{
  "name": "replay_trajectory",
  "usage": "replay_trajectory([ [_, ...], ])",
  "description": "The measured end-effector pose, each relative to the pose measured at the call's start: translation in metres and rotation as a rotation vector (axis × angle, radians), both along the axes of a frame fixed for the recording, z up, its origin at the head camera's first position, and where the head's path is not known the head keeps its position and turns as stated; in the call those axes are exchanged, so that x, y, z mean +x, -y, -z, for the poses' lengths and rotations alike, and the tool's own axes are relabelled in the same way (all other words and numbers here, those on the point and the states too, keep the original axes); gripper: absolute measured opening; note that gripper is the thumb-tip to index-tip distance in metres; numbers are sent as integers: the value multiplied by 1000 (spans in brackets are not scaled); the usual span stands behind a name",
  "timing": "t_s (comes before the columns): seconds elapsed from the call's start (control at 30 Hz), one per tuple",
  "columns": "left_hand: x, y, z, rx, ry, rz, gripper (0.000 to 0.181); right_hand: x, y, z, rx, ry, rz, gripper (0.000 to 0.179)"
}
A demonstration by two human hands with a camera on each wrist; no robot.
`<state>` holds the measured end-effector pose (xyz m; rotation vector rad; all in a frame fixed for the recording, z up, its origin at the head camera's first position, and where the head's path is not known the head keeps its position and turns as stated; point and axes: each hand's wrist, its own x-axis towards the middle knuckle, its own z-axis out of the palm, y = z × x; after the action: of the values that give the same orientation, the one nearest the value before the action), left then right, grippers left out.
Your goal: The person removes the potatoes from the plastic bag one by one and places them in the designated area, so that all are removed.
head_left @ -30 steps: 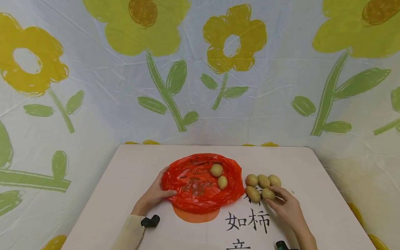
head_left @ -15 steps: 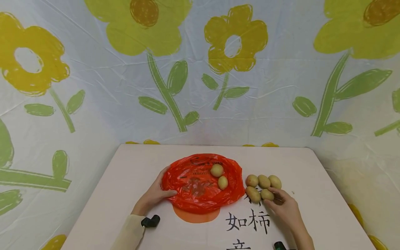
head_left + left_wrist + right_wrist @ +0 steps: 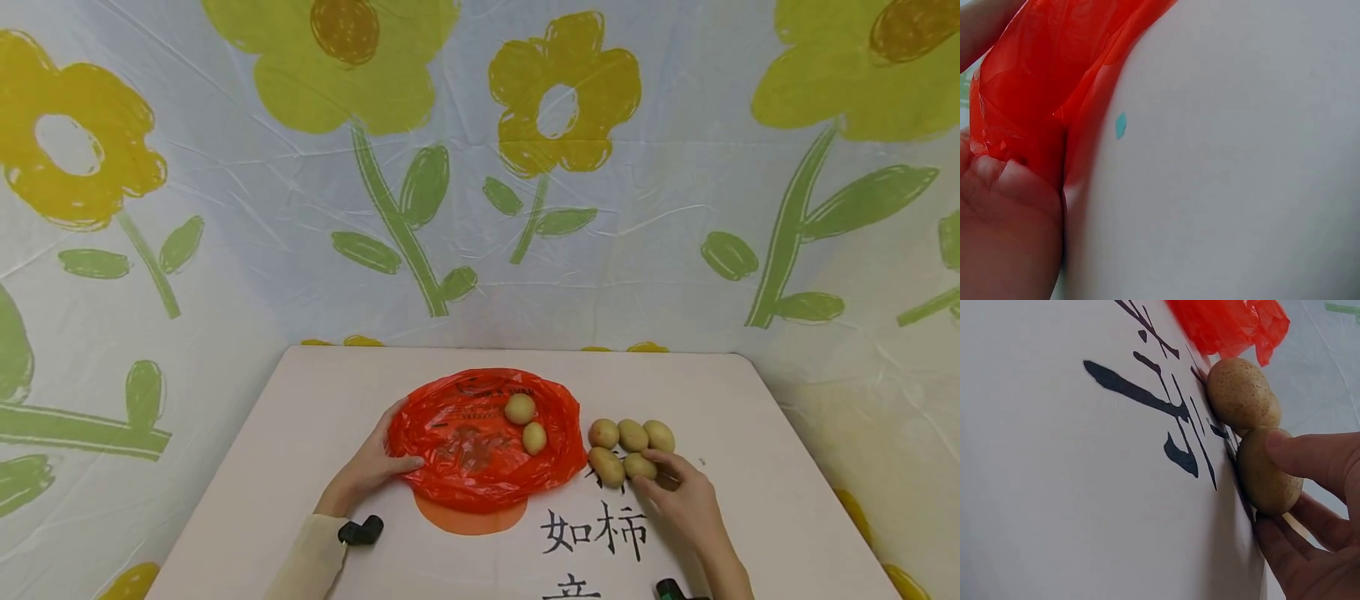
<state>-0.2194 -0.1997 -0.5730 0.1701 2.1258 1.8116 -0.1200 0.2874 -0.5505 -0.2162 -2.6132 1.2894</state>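
Observation:
An opened red plastic bag lies spread on the table, and two potatoes rest inside it on the right. My left hand grips the bag's left edge, thumb at the front and fingers partly hidden behind the plastic. Right of the bag, several potatoes sit in two short rows. My right hand holds the near right potato between thumb and fingers. In the right wrist view this potato is low at the tabletop, against a neighbouring speckled potato.
The pale table carries black printed characters and an orange printed shape below the bag. Behind it hangs a flower-patterned cloth. Black wrist devices are strapped to both arms.
My right hand has shifted slightly left with its potato, closer to the neighbouring one. The left hand and the bag have stayed in place.

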Motion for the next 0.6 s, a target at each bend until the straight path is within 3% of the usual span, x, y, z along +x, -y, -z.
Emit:
replay_trajectory([
  [0.37, 2, 0, 1, 1, 0, -1, 109, 1, -2, -8, -39, -42, -34, 40],
  [0.6, 1, -1, -2, -1, 14, -11, 109, 0, -4, -14, -3, -25, -14, 39],
])
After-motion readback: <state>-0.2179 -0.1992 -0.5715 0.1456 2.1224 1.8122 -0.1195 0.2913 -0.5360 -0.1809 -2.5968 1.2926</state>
